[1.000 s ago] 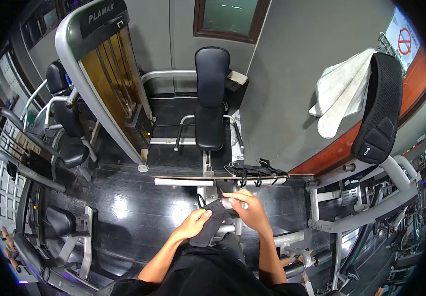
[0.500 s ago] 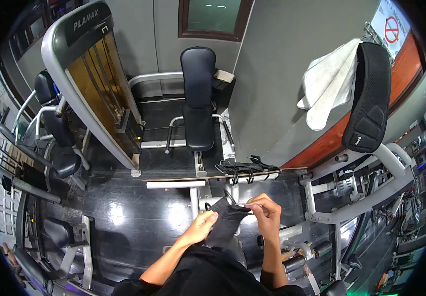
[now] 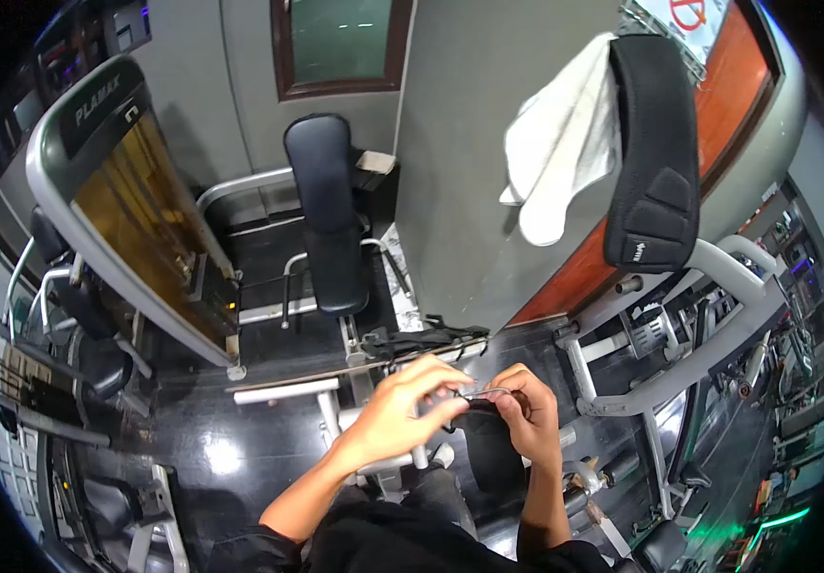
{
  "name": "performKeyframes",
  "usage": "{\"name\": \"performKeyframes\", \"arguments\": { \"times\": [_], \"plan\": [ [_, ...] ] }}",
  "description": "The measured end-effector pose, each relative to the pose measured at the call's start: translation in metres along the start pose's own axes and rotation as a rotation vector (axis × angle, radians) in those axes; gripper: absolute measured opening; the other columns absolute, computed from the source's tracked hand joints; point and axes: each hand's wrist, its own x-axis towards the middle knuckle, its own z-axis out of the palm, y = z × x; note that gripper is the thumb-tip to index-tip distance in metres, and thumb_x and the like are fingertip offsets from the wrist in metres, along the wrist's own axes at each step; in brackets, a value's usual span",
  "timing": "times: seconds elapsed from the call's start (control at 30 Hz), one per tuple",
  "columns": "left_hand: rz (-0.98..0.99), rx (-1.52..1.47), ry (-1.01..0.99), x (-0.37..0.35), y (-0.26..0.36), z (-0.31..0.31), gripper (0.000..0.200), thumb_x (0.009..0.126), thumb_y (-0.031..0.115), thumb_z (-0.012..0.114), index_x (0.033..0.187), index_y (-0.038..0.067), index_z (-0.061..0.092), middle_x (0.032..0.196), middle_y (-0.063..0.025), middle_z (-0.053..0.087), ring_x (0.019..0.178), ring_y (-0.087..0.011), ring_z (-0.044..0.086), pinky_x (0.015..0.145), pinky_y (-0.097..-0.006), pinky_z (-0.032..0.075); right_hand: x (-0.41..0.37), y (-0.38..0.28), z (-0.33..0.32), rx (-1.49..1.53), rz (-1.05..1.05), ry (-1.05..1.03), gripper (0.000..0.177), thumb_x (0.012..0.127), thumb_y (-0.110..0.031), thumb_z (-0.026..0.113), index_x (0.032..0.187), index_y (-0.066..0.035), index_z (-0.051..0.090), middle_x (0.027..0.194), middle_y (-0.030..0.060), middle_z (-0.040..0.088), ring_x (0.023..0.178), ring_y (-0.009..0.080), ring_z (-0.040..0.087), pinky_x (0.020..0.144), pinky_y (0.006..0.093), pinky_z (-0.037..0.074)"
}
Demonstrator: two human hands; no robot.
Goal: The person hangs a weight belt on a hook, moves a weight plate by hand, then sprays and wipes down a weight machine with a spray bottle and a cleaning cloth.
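Note:
A black fabric piece (image 3: 493, 449) with a thin metal wire (image 3: 484, 392) along its top edge hangs in front of my body. My right hand (image 3: 529, 413) pinches the wire and the fabric's upper corner between thumb and fingers. From the other side, my left hand (image 3: 402, 406) reaches in with its palm turned down, thumb and fingertips meeting at the wire's left end. Below the hands, the fabric hangs loose over the floor. Just beyond them, black straps (image 3: 421, 339) lie across a machine's bar.
A padded seat machine (image 3: 326, 215) stands ahead, beside a weight stack tower (image 3: 96, 191). To the right, a white towel (image 3: 565, 143) and a black lifting belt (image 3: 655, 162) hang on a machine frame (image 3: 698, 377). A white padded bar (image 3: 288, 392) crosses close in front.
My left hand has moved from the fabric's left side up to the wire by my right hand. The fabric now hangs lower, beneath my right hand. The view has shifted to the right.

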Motion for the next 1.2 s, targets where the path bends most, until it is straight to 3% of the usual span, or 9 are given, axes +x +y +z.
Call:
{"name": "performKeyframes", "arguments": {
  "times": [0.27, 0.4, 0.63, 0.67, 0.7, 0.77, 1.03, 1.1, 1.2],
  "plan": [
    [0.075, 0.014, -0.475, 0.097, 0.04, 0.052, 0.022, 0.083, 0.017, 0.068, 0.083, 0.0, 0.053, 0.072, -0.0094, 0.052, 0.06, -0.0225, 0.053, 0.055, -0.0349, 0.043, 0.013, -0.034, -0.096, -0.115, -0.106, -0.01, 0.005, 0.084, -0.003, 0.061, 0.081, 0.002, 0.061, 0.082, 0.0109, 0.062, 0.074, 0.0184, 0.059, 0.068, 0.0282, 0.046],
    [0.197, -0.013, -0.493, 0.146, 0.059, 0.085, 0.02, 0.083, 0.014, 0.067, 0.085, 0.001, 0.052, 0.072, -0.0113, 0.054, 0.063, -0.0281, 0.056, 0.056, -0.0376, 0.043, 0.026, -0.053, -0.149, -0.156, -0.071, 0.055, 0.011, 0.078, -0.004, 0.069, 0.084, 0.003, 0.064, 0.08, 0.0102, 0.064, 0.074, 0.0171, 0.062, 0.066, 0.0279, 0.048],
    [0.301, -0.066, -0.372, 0.232, 0.088, 0.164, 0.016, 0.084, 0.009, 0.063, 0.089, -0.002, 0.052, 0.077, -0.0152, 0.056, 0.072, -0.0341, 0.059, 0.062, -0.0395, 0.045, 0.068, -0.105, -0.256, -0.429, 0.079, 0.067, 0.008, 0.081, 0.003, 0.064, 0.088, 0.003, 0.064, 0.083, 0.0072, 0.068, 0.078, 0.012, 0.064, 0.07, 0.0248, 0.048],
    [0.381, -0.062, -0.331, 0.243, 0.09, 0.176, 0.017, 0.084, 0.008, 0.064, 0.092, -0.001, 0.053, 0.079, -0.0128, 0.056, 0.071, -0.0279, 0.06, 0.062, -0.0368, 0.047, 0.077, -0.111, -0.275, -0.503, 0.104, 0.032, 0.006, 0.082, 0.004, 0.062, 0.088, 0.003, 0.063, 0.081, 0.0077, 0.068, 0.077, 0.0113, 0.063, 0.069, 0.0247, 0.048],
    [0.461, -0.055, -0.29, 0.255, 0.092, 0.184, 0.018, 0.084, 0.008, 0.066, 0.095, -0.001, 0.055, 0.081, -0.0105, 0.057, 0.071, -0.0218, 0.061, 0.062, -0.034, 0.048, 0.087, -0.11, -0.294, -0.413, 0.102, -0.001, 0.005, 0.083, 0.004, 0.061, 0.087, 0.001, 0.062, 0.083, 0.007, 0.067, 0.079, 0.0113, 0.062, 0.072, 0.0245, 0.047],
    [0.524, 0.093, -0.284, 0.276, 0.102, 0.187, 0.028, 0.082, 0.011, 0.066, 0.106, 0.0, 0.056, 0.087, -0.0119, 0.059, 0.08, -0.0276, 0.063, 0.07, -0.0371, 0.05, 0.104, -0.112, -0.331, -0.326, 0.148, 0.02, 0.004, 0.087, 0.002, 0.058, 0.089, 0.001, 0.061, 0.086, 0.0068, 0.067, 0.083, 0.0119, 0.062, 0.077, 0.0252, 0.046],
    [0.955, 0.923, 0.459, 0.416, 0.157, 0.121, 0.018, 0.082, 0.015, 0.063, 0.095, 0.003, 0.066, 0.092, -0.0124, 0.063, 0.091, -0.0323, 0.06, 0.083, -0.0407, 0.046, 0.194, -0.119, -0.42, -0.731, -0.24, 0.086, 0.018, 0.092, -0.008, 0.053, 0.103, 0.001, 0.063, 0.078, 0.0031, 0.06, 0.077, 0.009, 0.057, 0.074, 0.0261, 0.046],
    [0.63, 1.048, 0.345, 0.436, 0.182, 0.111, 0.026, 0.087, 0.019, 0.058, 0.104, 0.001, 0.065, 0.11, -0.0241, 0.061, 0.104, -0.0325, 0.059, 0.092, -0.039, 0.043, 0.22, -0.117, -0.425, -0.689, -0.284, 0.141, 0.022, 0.092, -0.011, 0.052, 0.107, 0.0, 0.064, 0.07, 0.0023, 0.059, 0.065, 0.0093, 0.053, 0.066, 0.0289, 0.046],
    [0.888, 1.26, 0.51, 0.49, 0.153, 0.085, 0.022, 0.085, 0.019, 0.059, 0.096, 0.003, 0.067, 0.097, -0.0152, 0.064, 0.095, -0.0339, 0.06, 0.086, -0.0398, 0.046, 0.261, -0.116, -0.424, -0.856, -0.551, 0.255, 0.023, 0.091, -0.012, 0.052, 0.109, -0.005, 0.065, 0.071, 0.0088, 0.062, 0.065, 0.0174, 0.059, 0.068, 0.0311, 0.047]
  ]
}}
